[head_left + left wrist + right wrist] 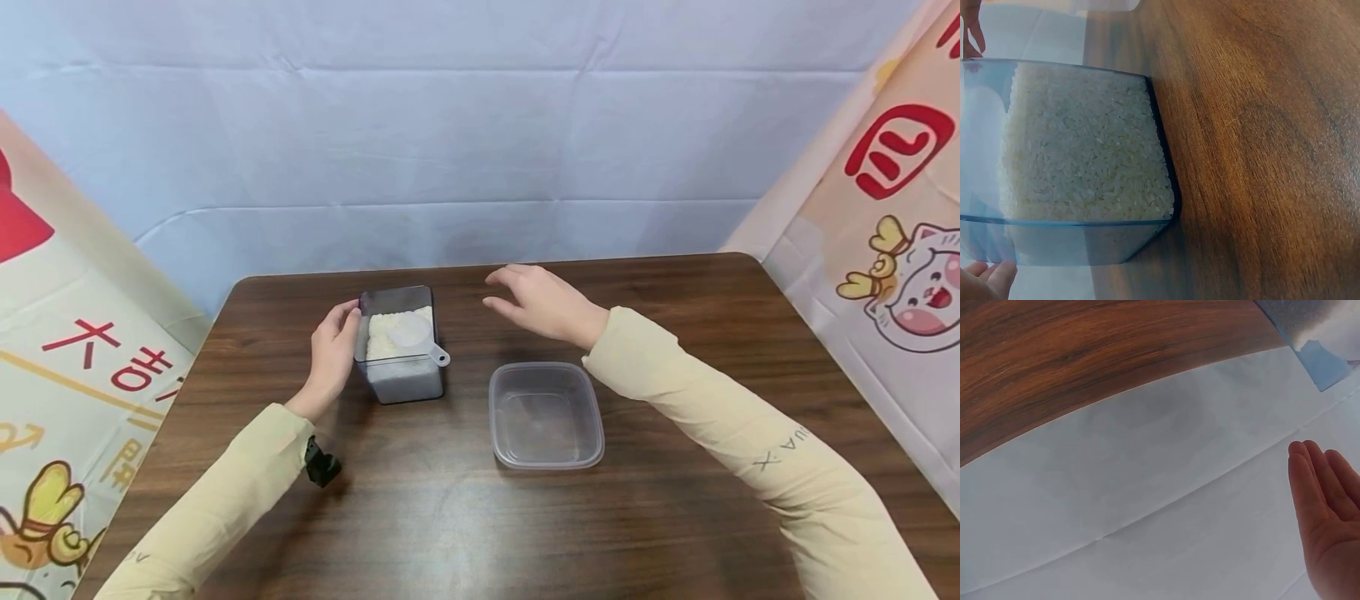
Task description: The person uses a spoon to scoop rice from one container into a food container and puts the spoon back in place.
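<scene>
A clear, dark-tinted tall container (pixel 406 383) stands on the table, partly filled with white rice (pixel 1085 144). On top of the rice lies a translucent scoop (pixel 414 331), its short handle reaching over the container's right rim. My left hand (pixel 333 348) touches the outside of the container's left wall near the top; its fingertips show at the lower left in the left wrist view. My right hand (pixel 551 304) hovers in the air right of the container, fingers extended and holding nothing. Below it, nearer to me, sits a transparent square plastic box (pixel 546 417).
The brown wooden table (pixel 450 517) ends at a rounded back edge before a pale cloth backdrop (pixel 450 142). Printed banners (pixel 900 250) hang at both sides. A black strap piece (pixel 322 463) is on the left wrist.
</scene>
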`<state>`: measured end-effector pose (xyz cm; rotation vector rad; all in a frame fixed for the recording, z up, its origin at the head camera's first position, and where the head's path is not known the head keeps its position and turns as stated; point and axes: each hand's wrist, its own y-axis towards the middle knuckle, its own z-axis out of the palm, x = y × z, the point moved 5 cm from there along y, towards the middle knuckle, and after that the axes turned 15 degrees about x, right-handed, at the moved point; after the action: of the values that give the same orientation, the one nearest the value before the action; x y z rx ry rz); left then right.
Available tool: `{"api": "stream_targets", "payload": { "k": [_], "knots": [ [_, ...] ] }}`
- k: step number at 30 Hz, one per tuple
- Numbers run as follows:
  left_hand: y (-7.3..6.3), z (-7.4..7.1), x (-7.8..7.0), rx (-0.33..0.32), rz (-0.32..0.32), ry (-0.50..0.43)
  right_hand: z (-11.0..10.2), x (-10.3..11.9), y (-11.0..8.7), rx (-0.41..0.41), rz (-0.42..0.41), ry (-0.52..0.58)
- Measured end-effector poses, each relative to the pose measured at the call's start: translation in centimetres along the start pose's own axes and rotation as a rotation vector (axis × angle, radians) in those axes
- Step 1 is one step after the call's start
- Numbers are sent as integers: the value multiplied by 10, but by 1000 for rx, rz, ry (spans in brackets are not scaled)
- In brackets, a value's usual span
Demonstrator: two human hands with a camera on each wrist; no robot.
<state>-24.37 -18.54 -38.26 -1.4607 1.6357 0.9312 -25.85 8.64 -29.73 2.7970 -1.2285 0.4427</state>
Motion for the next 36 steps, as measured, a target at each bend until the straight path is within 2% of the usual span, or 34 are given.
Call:
{"api": "stream_targets", "payload": {
  "k": [18,26,36],
  "knots": [
    [1,0,1,4,-9,-2,-2,9,7,8,-21,146],
    [1,0,2,3,-9,0,-1,11,11,14,-9,260],
    [1,0,1,1,-5,11,0,15,13,9,19,346]
  ]
}}
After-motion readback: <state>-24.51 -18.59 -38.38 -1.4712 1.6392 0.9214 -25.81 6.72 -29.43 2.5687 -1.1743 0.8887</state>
